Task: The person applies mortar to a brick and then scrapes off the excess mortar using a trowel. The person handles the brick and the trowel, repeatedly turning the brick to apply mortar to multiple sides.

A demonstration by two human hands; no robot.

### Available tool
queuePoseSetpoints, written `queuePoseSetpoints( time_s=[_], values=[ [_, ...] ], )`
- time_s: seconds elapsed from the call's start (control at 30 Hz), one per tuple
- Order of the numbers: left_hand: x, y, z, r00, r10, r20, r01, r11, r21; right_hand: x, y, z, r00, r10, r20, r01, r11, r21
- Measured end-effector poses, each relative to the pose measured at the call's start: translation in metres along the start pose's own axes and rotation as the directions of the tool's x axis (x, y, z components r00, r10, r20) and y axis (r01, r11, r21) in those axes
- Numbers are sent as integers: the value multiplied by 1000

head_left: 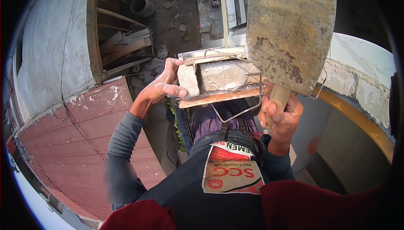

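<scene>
Dusty ground (179, 40), right hand (284, 118) (curled) round trowel (290, 28), left hand (164, 86) clasping block (188, 80)

Two hands (162, 86) (283, 114), one trowel (290, 36)

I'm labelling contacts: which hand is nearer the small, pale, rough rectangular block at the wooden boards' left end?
Left. The left hand touches the left edge of the pale block; the right hand is farther off, to its right and lower, wrapped around a light-brown wooden handle.
</scene>
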State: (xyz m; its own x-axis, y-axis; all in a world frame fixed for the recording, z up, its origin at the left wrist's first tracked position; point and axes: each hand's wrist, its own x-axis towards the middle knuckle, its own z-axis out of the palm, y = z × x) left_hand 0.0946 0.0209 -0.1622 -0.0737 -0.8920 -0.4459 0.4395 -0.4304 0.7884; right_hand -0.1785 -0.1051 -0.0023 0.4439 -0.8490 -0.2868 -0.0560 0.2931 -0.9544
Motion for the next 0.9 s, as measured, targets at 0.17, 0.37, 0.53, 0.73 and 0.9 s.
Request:
queuePoseSetpoints(
  time_s=[0.17, 0.37, 0.53, 0.73, 0.9],
  values=[
    [-3, 2, 5, 999, 11, -37, -14, 995, -95, 2, -2, -9, 998, 24, -57, -22, 999, 39],
    [1, 2, -2, 999, -1, 35, 6, 991, -137, 4, 0, -14, 999, 31, -39, -29, 998, 56],
    [2, -2, 0, 1000, 14, 12, -13, 993, -117, 5, -4, -5, 1000, 21, 19, -21, 999, 25],
    [2, -5, 1, 999, 49, -6, -49, 992, -114, 4, -2, 2, 998, 63, 25, -63, 998, 0],
    [-1, -2, -6, 996, 76, -38, -78, 996, -49, 4, -3, 4, 995, 60, 80, -58, 998, -30]
  ],
)
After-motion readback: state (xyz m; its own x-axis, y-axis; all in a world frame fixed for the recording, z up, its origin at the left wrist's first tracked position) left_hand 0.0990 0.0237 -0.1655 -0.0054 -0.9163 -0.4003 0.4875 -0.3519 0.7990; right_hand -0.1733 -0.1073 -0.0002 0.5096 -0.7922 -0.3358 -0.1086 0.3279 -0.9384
